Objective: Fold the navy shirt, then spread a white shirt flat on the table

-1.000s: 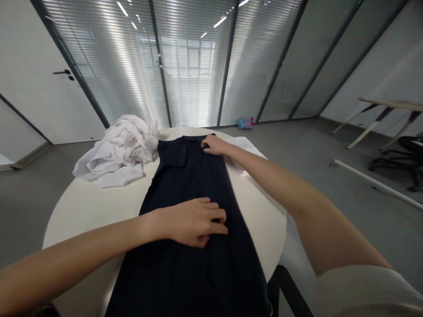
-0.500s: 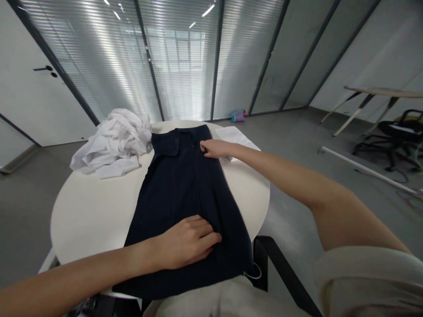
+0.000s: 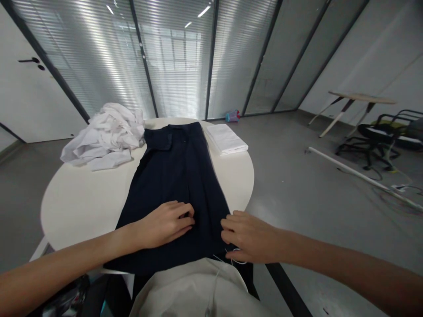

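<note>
Had a long, flared, dark navy cloth garment (image 3: 172,176) spread flat on a round white table (image 3: 76,202), beneath the left hand (image 3: 168,222) and just inward of the right hand (image 3: 243,237). Judged snagging possible at a thin white cord (image 3: 239,263) looped just beside the right thumb, from any tug catching cord and cloth together. Judged skewing possible too, from uneven pulling along the right edge under a light left hand, and slipping toward the pale beige cloth (image 3: 185,290) nearer than both hands. Noted a crumpled heap of white cloth (image 3: 112,132) beyond and left of the left hand, close enough to drag along after a sideways shove, and a folded white cloth (image 3: 226,138) beyond the right hand.

Held the left hand palm down, wrist nearly straight, fingers half-curled; could not tell any pinch. Held the right hand knuckles outward, fingers bent toward the garment's right edge; could not tell grasp from touch.
</note>
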`<act>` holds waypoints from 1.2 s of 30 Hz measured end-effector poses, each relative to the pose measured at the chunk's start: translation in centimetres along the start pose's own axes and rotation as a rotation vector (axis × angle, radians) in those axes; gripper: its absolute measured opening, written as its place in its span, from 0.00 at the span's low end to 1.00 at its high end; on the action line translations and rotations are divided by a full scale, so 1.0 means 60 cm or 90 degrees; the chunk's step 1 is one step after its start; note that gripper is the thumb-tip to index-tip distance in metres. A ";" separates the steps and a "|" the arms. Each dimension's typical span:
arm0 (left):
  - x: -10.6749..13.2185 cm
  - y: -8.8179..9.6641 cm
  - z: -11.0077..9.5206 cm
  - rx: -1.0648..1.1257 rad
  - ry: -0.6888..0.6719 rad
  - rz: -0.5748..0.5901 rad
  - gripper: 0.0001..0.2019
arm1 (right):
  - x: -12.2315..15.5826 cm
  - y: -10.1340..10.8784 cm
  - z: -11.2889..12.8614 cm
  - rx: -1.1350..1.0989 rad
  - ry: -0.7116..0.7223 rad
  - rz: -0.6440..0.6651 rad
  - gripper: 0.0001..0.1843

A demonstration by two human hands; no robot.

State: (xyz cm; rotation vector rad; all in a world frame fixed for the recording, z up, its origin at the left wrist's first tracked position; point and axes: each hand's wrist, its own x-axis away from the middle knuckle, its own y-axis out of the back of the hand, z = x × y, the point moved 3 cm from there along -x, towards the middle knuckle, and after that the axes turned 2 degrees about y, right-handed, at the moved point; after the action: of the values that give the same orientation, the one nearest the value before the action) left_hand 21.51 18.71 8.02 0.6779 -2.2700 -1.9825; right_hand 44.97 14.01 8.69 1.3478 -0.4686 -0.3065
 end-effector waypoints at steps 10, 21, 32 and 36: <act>0.029 0.021 -0.002 0.150 0.050 0.006 0.11 | 0.044 0.020 -0.033 -0.218 -0.065 0.040 0.06; 0.044 0.033 -0.002 0.094 0.104 -0.018 0.16 | -0.112 0.131 -0.100 -0.136 0.011 -0.162 0.12; 0.189 0.078 0.300 0.462 0.803 -0.246 0.27 | -0.370 0.109 -0.033 0.044 0.351 -0.128 0.13; 0.182 0.080 0.321 0.584 0.820 -0.241 0.25 | -0.390 0.090 0.087 0.153 0.558 -0.150 0.19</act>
State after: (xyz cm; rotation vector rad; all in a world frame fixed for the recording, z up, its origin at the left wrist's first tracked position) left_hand 4.13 33.13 6.57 1.7908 -1.9557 -0.0482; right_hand 21.75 21.68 11.34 1.6210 0.4012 0.1692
